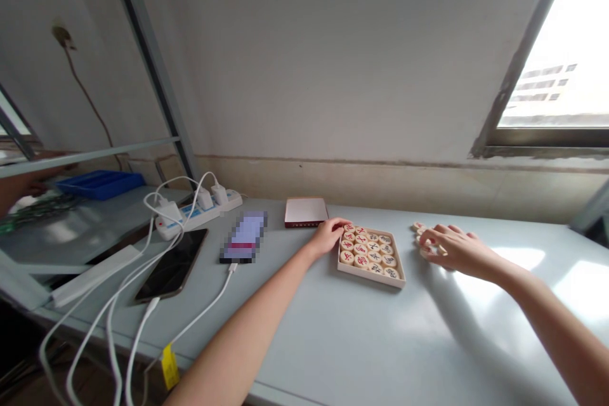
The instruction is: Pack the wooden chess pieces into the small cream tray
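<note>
With left hand (328,236), touching the far left corner of a pale, shallow box (371,276), bending fingers narrowly at the rim; cannot tell whether gripping or only resting. Having the box lying flat on the bench (309,330) between both hands, carrying rows of round game pieces (374,257), red-marked on the left, black-marked on the right. With right hand (457,250), reaching over loose pieces (419,226) right of the box, curling partway; cannot tell whether pinching one. Seeing a red-sided white lid (307,210) lying just beyond left hand. Farther left, seeing a lit phone (247,235) joining a white cable (232,268), and a dark phone (175,263) lying in front of a power strip (193,221).
</note>
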`<state>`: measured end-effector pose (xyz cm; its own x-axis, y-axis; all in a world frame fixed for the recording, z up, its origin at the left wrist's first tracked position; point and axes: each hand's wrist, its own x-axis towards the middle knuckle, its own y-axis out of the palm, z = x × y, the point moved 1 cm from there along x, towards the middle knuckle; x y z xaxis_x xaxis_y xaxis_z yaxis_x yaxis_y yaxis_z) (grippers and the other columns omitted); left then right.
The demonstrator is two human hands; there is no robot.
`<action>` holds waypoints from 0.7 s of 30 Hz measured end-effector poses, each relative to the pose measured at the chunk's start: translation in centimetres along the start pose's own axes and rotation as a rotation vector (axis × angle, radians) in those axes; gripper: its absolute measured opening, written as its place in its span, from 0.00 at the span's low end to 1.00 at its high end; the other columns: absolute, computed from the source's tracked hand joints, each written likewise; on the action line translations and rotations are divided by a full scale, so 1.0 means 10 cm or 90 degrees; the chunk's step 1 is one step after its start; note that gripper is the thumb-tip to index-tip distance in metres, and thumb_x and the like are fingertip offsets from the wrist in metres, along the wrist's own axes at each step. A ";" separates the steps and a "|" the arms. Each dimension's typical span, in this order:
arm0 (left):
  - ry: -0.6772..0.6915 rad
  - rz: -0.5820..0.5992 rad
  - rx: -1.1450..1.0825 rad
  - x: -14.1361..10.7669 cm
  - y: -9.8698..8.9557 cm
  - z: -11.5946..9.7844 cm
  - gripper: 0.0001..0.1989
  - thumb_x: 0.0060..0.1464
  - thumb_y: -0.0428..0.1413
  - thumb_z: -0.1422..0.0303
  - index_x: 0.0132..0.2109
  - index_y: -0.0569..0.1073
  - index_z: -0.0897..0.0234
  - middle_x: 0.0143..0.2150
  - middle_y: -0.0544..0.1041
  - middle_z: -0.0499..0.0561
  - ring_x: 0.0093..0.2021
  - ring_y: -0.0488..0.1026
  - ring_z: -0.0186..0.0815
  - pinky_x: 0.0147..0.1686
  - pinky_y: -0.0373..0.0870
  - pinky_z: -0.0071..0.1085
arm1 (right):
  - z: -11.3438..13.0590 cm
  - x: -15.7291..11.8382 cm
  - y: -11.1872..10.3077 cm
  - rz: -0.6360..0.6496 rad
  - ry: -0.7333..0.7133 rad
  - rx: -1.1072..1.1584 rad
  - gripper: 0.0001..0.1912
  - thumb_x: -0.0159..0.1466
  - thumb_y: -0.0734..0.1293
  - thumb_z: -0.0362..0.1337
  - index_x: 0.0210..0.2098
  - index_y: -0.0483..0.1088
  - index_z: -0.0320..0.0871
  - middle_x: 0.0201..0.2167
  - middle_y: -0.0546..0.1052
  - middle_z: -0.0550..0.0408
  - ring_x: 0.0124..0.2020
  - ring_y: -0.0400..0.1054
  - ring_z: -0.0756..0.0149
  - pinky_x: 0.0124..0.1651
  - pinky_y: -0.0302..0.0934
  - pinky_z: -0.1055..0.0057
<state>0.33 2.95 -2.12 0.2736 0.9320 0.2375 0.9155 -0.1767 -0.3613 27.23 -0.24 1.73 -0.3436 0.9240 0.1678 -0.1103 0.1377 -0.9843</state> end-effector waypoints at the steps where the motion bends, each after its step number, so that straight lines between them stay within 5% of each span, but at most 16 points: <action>1: 0.002 -0.001 -0.001 0.00 0.00 0.00 0.14 0.50 0.46 0.78 0.41 0.71 0.68 0.44 0.73 0.53 0.45 0.68 0.33 0.47 0.63 0.30 | 0.00 0.00 0.01 -0.007 -0.001 -0.002 0.11 0.52 0.61 0.43 0.34 0.67 0.49 0.35 0.71 0.50 0.40 0.63 0.53 0.36 0.58 0.59; 7: 0.005 0.002 0.002 0.01 -0.01 0.00 0.13 0.49 0.46 0.78 0.41 0.72 0.68 0.43 0.74 0.53 0.44 0.69 0.33 0.47 0.63 0.30 | 0.45 0.08 0.05 -0.123 -0.097 0.035 0.14 0.59 0.56 0.41 0.44 0.64 0.51 0.44 0.68 0.53 0.46 0.60 0.57 0.42 0.55 0.59; 11: 0.003 0.017 -0.005 0.03 -0.03 0.00 0.14 0.47 0.47 0.80 0.39 0.72 0.69 0.42 0.74 0.54 0.43 0.69 0.33 0.47 0.63 0.30 | 0.75 0.13 0.11 -0.113 -0.160 0.037 0.19 0.61 0.56 0.38 0.51 0.59 0.53 0.49 0.66 0.54 0.48 0.59 0.59 0.45 0.53 0.58; 21: 0.011 0.038 -0.036 0.04 -0.06 -0.02 0.13 0.45 0.48 0.79 0.38 0.72 0.67 0.40 0.75 0.51 0.42 0.69 0.33 0.46 0.63 0.30 | 0.89 0.28 0.05 -0.124 -0.188 0.026 0.20 0.60 0.59 0.34 0.51 0.61 0.53 0.49 0.67 0.54 0.46 0.60 0.60 0.44 0.52 0.62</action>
<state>-0.04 3.32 -1.62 0.3327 0.9140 0.2322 0.9127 -0.2501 -0.3232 17.94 -0.73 2.15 -0.5668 0.7375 0.3672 -0.2357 0.2819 -0.9300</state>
